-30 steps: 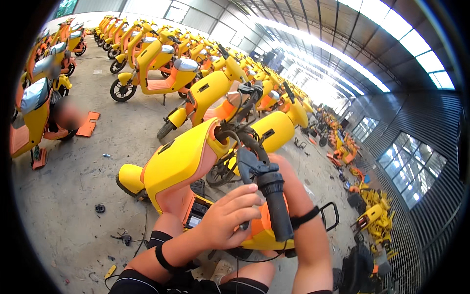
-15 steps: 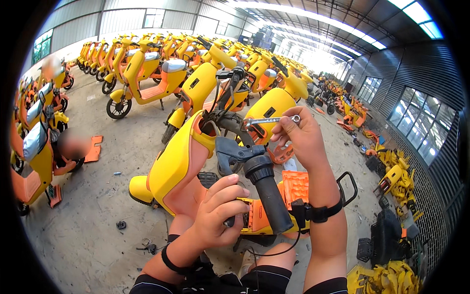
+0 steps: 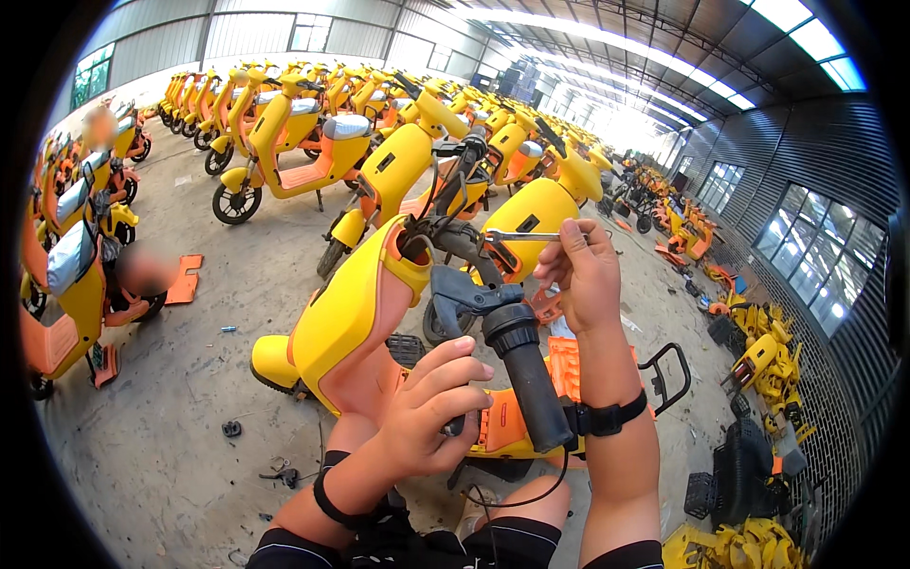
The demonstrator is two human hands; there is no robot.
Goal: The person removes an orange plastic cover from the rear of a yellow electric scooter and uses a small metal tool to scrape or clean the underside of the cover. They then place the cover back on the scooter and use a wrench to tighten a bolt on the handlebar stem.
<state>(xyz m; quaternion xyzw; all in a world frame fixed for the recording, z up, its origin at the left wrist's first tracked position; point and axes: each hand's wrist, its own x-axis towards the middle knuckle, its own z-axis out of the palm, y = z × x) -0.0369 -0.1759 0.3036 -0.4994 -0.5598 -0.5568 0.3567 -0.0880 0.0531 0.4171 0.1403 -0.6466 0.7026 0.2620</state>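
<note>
In front of me stands a partly stripped yellow and orange electric scooter (image 3: 355,318). Its handlebar points toward me, with a black rubber grip (image 3: 533,389) and a dark brake lever (image 3: 464,296). My right hand (image 3: 586,270) is closed round one end of a silver wrench (image 3: 521,236), held level above the grip. The wrench's far end is beside the dark handlebar tube; whether they touch, I cannot tell. My left hand (image 3: 427,408) is left of the grip, fingers curled round a dark object with a rounded end (image 3: 453,426), mostly hidden in the palm.
Rows of yellow scooters (image 3: 284,142) fill the hall behind. At left, a blurred person crouches by another scooter (image 3: 66,303); an orange panel (image 3: 185,280) lies nearby. Small dark parts (image 3: 284,472) lie on the floor. Yellow covers (image 3: 739,545) and black baskets (image 3: 744,474) are piled at right.
The wrench has turned in my right hand: its ring end, visible before, is now covered by the fingers. My left hand keeps nearly the same pose. The view has shifted slightly.
</note>
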